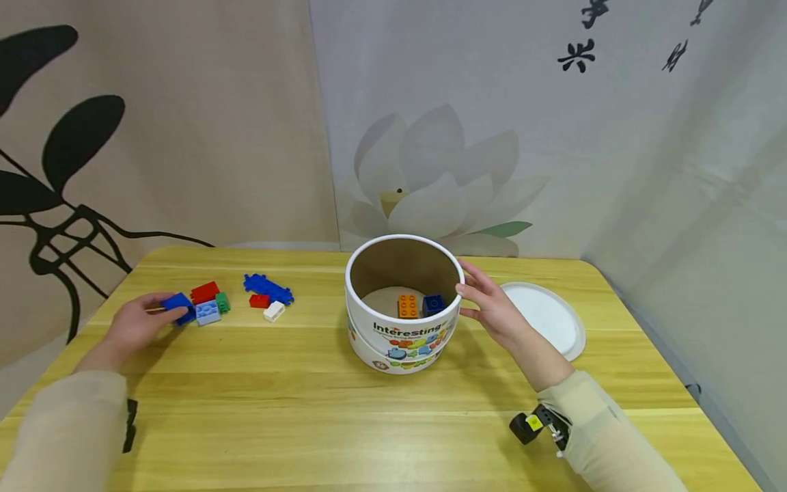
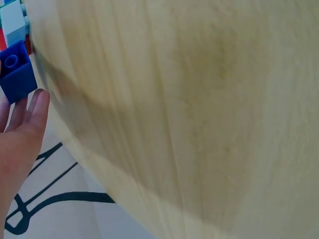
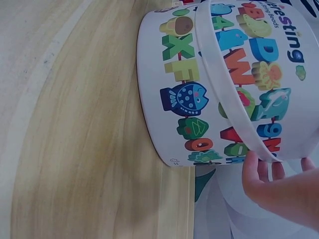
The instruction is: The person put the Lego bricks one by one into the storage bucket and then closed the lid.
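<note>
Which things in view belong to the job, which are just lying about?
Job (my read):
blue block, pinched by left hand
white bucket, touched by right hand
orange block and dark blue block inside it
probably loose blocks, blue flat piece

Lying about, apparently:
white lid, untouched

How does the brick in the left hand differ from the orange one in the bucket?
The blue brick shows its hollow side in the left wrist view; the orange brick shows its studs. The left hand pinches the blue brick, while the orange brick sits in the bucket. Both are toy bricks.
</note>
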`<state>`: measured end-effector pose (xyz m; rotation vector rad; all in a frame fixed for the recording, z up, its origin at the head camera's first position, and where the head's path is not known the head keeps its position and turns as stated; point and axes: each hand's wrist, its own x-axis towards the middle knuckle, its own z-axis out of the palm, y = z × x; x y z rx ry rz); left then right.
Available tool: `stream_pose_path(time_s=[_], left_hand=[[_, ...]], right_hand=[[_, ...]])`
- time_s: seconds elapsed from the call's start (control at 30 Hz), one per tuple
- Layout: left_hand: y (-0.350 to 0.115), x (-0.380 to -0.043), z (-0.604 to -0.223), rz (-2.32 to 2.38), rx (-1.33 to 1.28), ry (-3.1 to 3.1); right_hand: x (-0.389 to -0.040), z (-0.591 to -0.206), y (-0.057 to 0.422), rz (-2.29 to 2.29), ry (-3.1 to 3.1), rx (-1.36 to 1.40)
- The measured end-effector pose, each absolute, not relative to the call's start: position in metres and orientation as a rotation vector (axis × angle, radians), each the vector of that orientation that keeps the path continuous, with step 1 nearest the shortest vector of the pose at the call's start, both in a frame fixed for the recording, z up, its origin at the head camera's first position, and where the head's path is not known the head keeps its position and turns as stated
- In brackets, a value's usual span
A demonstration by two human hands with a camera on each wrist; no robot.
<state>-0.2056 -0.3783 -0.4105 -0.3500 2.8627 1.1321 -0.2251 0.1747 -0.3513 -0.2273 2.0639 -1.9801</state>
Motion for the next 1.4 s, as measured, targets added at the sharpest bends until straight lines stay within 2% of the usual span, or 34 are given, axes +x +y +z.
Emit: stream_pose_path(time_s=[0.3, 0.43, 0.57, 0.67, 1.4], left_hand=[[-0.382, -0.207, -0.398, 1.199, -0.38, 2.893], [-0.415, -0.235, -0.433, 1.198, -0.386, 2.946], [-0.399, -0.228, -0.412, 1.232, -0.315, 2.944], [-0.371, -0.213, -0.375, 1.22, -0.3, 2.934], [-0.274, -0.228, -0.292, 1.303, -0.01, 2.85]], right_hand=[[-0.224, -0.35, 0.175, -1.965, 2.07, -0.218], [-0.224, -0.351, 0.175, -1.964, 2.071, -0.213], [-0.225, -0.353, 0.175, -1.968, 2.076, -0.201], [-0.224, -0.353, 0.175, -1.974, 2.07, -0.193], [-0.223, -0.347, 0.173, -1.968, 2.063, -0.181]])
